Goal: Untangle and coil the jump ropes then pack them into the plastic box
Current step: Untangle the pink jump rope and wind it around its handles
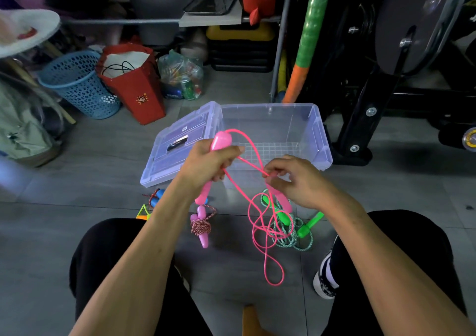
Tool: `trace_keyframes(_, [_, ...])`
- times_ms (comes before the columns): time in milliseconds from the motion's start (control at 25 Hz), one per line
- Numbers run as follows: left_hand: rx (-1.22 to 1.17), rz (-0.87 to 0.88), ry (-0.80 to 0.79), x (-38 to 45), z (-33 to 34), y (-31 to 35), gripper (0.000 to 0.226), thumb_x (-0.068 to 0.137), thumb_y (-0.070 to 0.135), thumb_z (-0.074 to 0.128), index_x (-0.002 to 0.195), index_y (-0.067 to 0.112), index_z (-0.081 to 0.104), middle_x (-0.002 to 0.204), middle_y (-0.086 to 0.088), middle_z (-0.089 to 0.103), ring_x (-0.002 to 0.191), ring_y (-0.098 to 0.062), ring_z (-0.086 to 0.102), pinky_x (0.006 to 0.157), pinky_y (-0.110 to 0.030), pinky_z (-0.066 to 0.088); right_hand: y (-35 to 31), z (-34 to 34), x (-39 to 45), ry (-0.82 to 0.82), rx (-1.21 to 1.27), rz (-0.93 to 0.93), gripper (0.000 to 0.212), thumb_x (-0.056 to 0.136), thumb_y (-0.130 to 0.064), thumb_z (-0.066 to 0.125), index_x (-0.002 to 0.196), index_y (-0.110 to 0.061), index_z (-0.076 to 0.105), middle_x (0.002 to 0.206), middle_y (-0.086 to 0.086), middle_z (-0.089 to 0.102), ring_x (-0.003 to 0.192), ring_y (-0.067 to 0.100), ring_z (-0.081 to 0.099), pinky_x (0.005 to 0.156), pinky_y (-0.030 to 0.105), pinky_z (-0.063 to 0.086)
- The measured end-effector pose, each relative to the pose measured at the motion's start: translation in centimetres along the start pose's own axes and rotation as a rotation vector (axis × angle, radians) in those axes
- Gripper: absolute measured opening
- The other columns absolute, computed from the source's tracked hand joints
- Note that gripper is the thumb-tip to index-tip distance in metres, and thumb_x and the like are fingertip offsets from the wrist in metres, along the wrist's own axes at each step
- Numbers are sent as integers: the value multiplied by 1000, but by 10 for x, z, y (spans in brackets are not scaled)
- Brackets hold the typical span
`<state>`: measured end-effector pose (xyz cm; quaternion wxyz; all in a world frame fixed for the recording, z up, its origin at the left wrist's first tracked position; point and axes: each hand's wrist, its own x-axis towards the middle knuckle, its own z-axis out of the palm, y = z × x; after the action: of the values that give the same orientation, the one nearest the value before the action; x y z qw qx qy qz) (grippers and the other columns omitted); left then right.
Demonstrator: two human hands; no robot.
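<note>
Gripping a pink handle (221, 140) in my left hand (211, 164), I have the fingers wrapped round it, with its top end sticking up above the fist. My right hand (296, 178) pinches the pink rope (260, 222) between fingertips and thumb, just beside the left. From both hands the thin pink cord hangs in loose, crossing loops down to the grey floor (103, 171) between my knees. A second pink handle (282, 201) hangs below the right hand.

The clear plastic box (316, 135) sits open on the floor just beyond my hands, nothing in it that I can see, its lid (177, 153) leaning against the left side. The green rope (291, 238) with green handles lies in a heap under the pink loops. A red-and-white rope (201, 226), bundled round pink handles, lies on the floor under my left forearm. A blue-handled rope (155, 196) is near the lid's front corner.
</note>
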<state>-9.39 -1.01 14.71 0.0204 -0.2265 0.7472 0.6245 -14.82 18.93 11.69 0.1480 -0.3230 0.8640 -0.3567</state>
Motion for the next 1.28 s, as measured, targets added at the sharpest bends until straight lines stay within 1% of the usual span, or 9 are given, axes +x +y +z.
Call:
trace_keyframes(160, [205, -91, -49, 7, -5, -12, 20, 77, 25, 73, 84, 10, 61, 63, -5, 55, 52, -18, 51, 56, -25, 45, 5, -5, 0, 11, -22, 161, 8, 90, -17, 63, 86, -19, 70, 79, -11, 67, 75, 4, 61, 65, 9, 42])
trace_keyframes(320, [319, 5, -73, 13, -10, -23, 12, 82, 9, 63, 92, 4, 66, 73, -8, 64, 70, -21, 59, 76, -36, 52, 3, 4, 6, 157, 421, 502, 14, 90, -8, 56, 78, -11, 64, 74, 10, 72, 64, 19, 71, 61, 29, 58])
trace_keyframes(520, [627, 295, -73, -1, 10, -27, 24, 97, 31, 55, 89, 10, 65, 69, -7, 61, 62, -19, 51, 59, -23, 39, -8, 7, 13, 304, 934, 642, 10, 92, 0, 55, 83, -3, 60, 72, 15, 68, 55, 18, 69, 57, 22, 59])
trace_keyframes(600, [554, 270, -117, -5, 16, -26, 20, 99, 35, 50, 99, 19, 62, 66, -1, 61, 53, -11, 55, 51, -13, 37, -12, 12, 14, 331, 980, 664, 9, 92, 0, 56, 84, -2, 59, 74, 16, 68, 57, 20, 70, 58, 23, 59])
trace_keyframes(760, [634, 336, -37, -8, 26, -30, 22, 95, 40, 55, 96, 18, 59, 63, 1, 55, 51, -8, 48, 50, -16, 35, -10, 16, 14, 375, 970, 724, 5, 89, -2, 57, 87, -1, 61, 81, 18, 70, 63, 22, 71, 61, 26, 59])
trace_keyframes(840, [698, 347, 3, -8, 24, -25, 30, 94, 42, 56, 85, 14, 58, 60, 1, 49, 54, -15, 45, 51, -22, 32, -3, 14, 14, 416, 663, 701, 13, 88, -13, 60, 99, -7, 60, 94, 8, 69, 74, 16, 70, 66, 24, 55])
trace_keyframes(960, [641, 284, -107, -6, 16, -19, 39, 92, 46, 58, 77, 10, 58, 55, -3, 54, 54, -24, 50, 54, -27, 39, -5, 9, 11, 434, 222, 393, 22, 95, -34, 56, 111, -19, 60, 112, -5, 54, 106, 10, 52, 87, 21, 39])
trace_keyframes(1120, [535, 209, -322, -16, 14, -9, 30, 77, 46, 75, 68, 25, 56, 49, 14, 48, 48, -7, 43, 49, -18, 36, -20, 8, 4, 245, 420, 288, 43, 102, -43, 38, 74, -23, 63, 78, -6, 65, 78, 11, 59, 73, 25, 43])
trace_keyframes(1280, [731, 283, -241, -20, 18, -9, 31, 68, 37, 83, 73, 25, 54, 61, 10, 50, 58, -11, 46, 51, -18, 34, -21, 8, 3, 253, 343, 276, 48, 95, -54, 46, 68, -18, 62, 65, -5, 59, 65, 11, 55, 65, 29, 43])
